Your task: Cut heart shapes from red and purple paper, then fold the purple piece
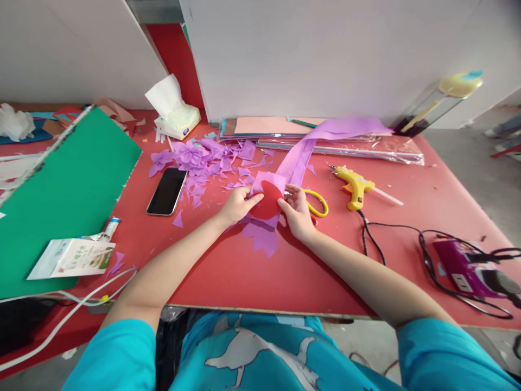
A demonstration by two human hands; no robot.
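Observation:
My left hand [239, 205] and my right hand [298, 213] hold a red paper circle [270, 202] together with a square of purple paper [260, 181] behind it. The left thumb presses on the circle's left side, and the right thumb on its right edge. Just below, a purple paper petal shape [262, 239] lies on the table. Yellow-handled scissors [319, 203] rest beside my right hand, partly hidden by it. A long purple paper strip [303, 155] runs from behind the held sheets toward the back.
Purple paper flowers [191, 155] and scraps lie at the back left, near a phone [167, 191] and a tissue pack [179, 122]. To the right are a yellow glue gun [355, 187], its cord and a purple power strip [468, 271]. A green board [69, 201] stands left.

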